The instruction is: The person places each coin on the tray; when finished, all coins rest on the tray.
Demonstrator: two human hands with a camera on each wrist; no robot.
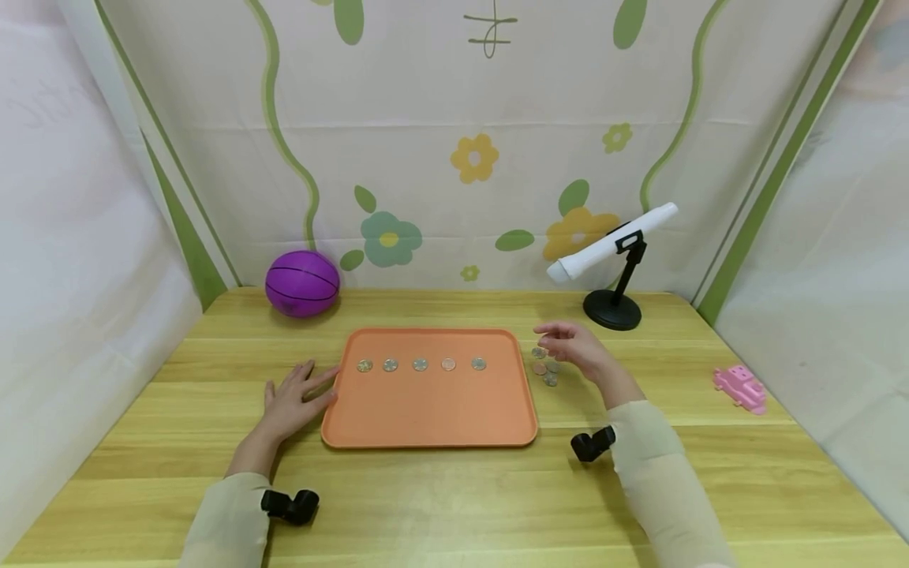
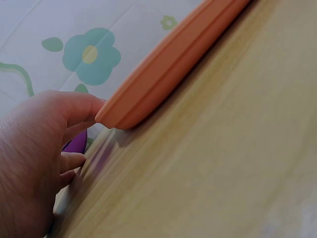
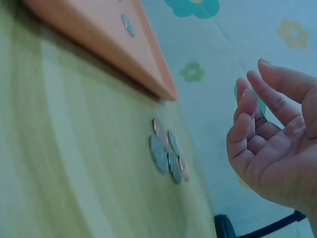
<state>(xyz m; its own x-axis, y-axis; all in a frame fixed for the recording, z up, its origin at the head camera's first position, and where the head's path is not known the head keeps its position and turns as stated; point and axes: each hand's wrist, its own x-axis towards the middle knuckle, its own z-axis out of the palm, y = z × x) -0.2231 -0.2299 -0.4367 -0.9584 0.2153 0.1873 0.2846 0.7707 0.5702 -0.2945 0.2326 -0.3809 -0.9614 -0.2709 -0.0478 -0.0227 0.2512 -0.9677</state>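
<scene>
An orange tray [image 1: 429,410] lies on the table and carries a row of several coins [image 1: 420,364], mostly silver with one copper-coloured. My left hand [image 1: 289,404] rests at the tray's left side with spread fingers; in the left wrist view its fingertips touch the rim. Above a small cluster of loose coins [image 1: 551,379], just right of the tray, hovers my right hand [image 1: 577,347]. Its fingers are loosely bent, and the right wrist view shows nothing between them. Silver and copper-coloured coins [image 3: 159,153] lie close together on the wood below that hand.
A purple ball [image 1: 302,284] sits at the back left. At the back right stands a white microphone [image 1: 614,243] on a black stand [image 1: 612,310]. A pink toy [image 1: 741,388] lies near the right edge. Behind the table hangs a flower-patterned cloth [image 1: 426,158].
</scene>
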